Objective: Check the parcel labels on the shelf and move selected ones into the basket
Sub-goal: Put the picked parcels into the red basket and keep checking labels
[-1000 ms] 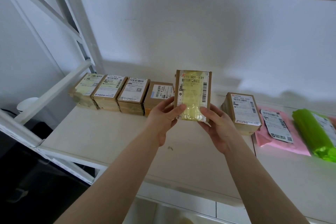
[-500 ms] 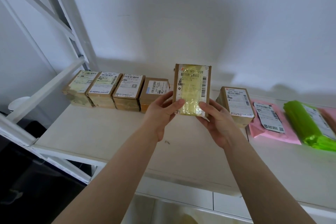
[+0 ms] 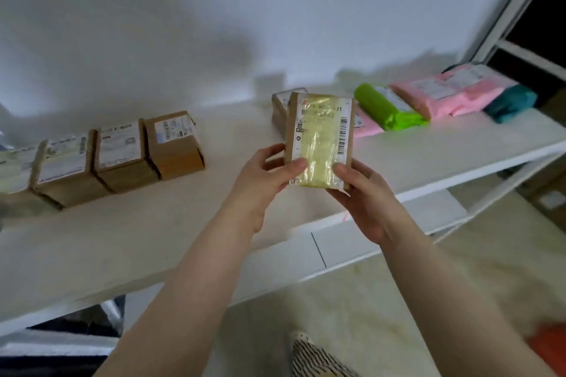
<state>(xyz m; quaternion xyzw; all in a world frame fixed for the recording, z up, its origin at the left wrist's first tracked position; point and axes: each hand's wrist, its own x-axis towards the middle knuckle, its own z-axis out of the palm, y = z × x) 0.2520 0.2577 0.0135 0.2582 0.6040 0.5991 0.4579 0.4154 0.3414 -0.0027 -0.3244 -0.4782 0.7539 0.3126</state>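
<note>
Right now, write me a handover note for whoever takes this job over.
Left hand and right hand: both grip the taped cardboard parcel, label facing up, held above the shelf.
On the shelf: a row of brown boxes at left; green, pink and teal mailers at right.
Done: this parcel picked up.
Left: basket not in view; remaining labels unchecked.

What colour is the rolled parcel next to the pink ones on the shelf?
Bright green parcel, clearest in the head view.

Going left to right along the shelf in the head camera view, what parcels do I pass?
Row of brown boxes → held taped box in both hands → green bag → pink bags → teal bag.
</note>
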